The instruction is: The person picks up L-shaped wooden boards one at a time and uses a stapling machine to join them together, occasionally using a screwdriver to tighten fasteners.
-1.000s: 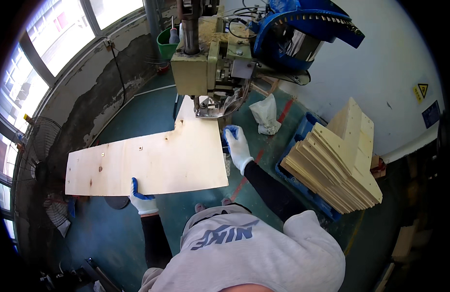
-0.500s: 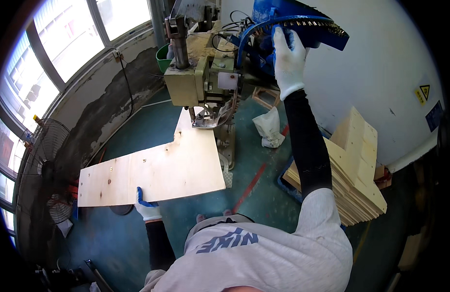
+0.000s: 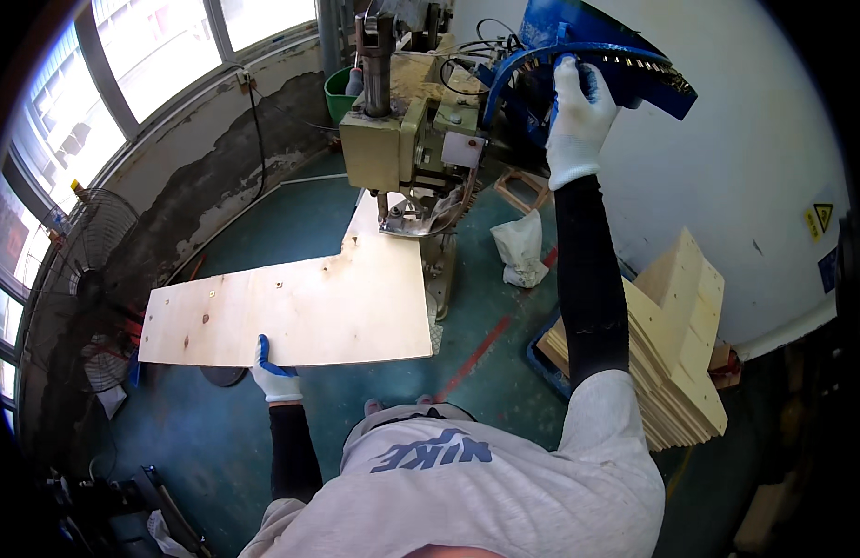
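Observation:
My left hand (image 3: 275,374), in a white and blue glove, grips the near edge of a pale L-shaped plywood panel (image 3: 300,316), thumb on top and fingers hidden beneath. Small metal inserts and knots dot the board. Its narrower far arm reaches under the head of a green-grey press machine (image 3: 383,153), whose metal tip stands over it. High on the right, my gloved right hand (image 3: 579,116) closes on the lower rim of a blue feeder hopper (image 3: 597,28). A row of small brassy metal pieces lines that hopper's curved edge; the fingertips are partly hidden.
A stack of similar cut panels (image 3: 681,344) stands at my right, beside the white wall. Near the machine's foot are a white bag (image 3: 520,249) and a small wooden frame (image 3: 521,189). At left stands a wire-caged fan (image 3: 93,270); behind the press sits a green bucket (image 3: 340,93).
The view has shifted slightly, moving the machine and hopper rightward in the picture. Both hands keep their places, the left on the panel edge and the right at the hopper rim.

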`<state>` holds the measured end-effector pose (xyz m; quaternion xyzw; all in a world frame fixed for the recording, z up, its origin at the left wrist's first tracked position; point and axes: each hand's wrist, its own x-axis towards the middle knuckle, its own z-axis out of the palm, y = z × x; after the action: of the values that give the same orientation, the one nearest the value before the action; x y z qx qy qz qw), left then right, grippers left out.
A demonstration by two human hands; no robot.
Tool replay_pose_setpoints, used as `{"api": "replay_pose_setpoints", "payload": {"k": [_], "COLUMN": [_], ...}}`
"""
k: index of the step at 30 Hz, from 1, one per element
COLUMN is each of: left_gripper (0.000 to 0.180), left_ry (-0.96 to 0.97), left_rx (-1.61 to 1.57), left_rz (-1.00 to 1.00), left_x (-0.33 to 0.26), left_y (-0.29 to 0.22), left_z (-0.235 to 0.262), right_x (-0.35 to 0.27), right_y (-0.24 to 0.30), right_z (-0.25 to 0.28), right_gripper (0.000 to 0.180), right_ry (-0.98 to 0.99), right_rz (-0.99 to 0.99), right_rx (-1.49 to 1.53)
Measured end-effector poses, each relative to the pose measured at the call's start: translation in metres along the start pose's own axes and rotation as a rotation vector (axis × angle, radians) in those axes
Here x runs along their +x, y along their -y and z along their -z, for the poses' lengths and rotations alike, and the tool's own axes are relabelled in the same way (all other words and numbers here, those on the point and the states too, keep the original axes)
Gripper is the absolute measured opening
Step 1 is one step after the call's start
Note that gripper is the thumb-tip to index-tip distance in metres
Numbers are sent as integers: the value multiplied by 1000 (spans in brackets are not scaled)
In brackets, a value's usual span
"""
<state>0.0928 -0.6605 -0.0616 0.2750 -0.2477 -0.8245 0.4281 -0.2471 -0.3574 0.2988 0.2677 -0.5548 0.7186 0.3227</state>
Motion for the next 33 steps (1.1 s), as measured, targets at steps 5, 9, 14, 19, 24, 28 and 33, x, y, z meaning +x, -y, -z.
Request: {"api": "replay_pose_setpoints", "payload": {"k": [5, 9, 14, 19, 24, 28, 33], "left_gripper": [48, 48, 48, 48, 47, 45, 37], "left_ry": [10, 33, 5, 28, -16, -8, -65], "left_rx": [1, 17, 3, -22, 0, -16, 3], "left_rz": [13, -32, -26, -24, -95, -97, -125], "left_x": [-1, 7, 1, 1, 9, -2, -14], "left_y": [0, 2, 2, 7, -2, 7, 1], "left_z": [0, 3, 0, -6, 10, -4, 0], "right_x": [5, -2, -3, 3, -47, -150, -265], "right_y": [-1, -11, -16, -14, -22, -65, -141], "right_z": [17, 4, -4, 16, 37, 83, 81], "right_gripper": [23, 22, 18, 25, 28, 23, 46], "right_ry": [144, 178, -27, 378, 27, -78, 248], "right_rz": [-130, -81, -4, -98, 103, -104, -1234], "right_rx": [112, 26, 97, -281, -53, -15, 141]}}
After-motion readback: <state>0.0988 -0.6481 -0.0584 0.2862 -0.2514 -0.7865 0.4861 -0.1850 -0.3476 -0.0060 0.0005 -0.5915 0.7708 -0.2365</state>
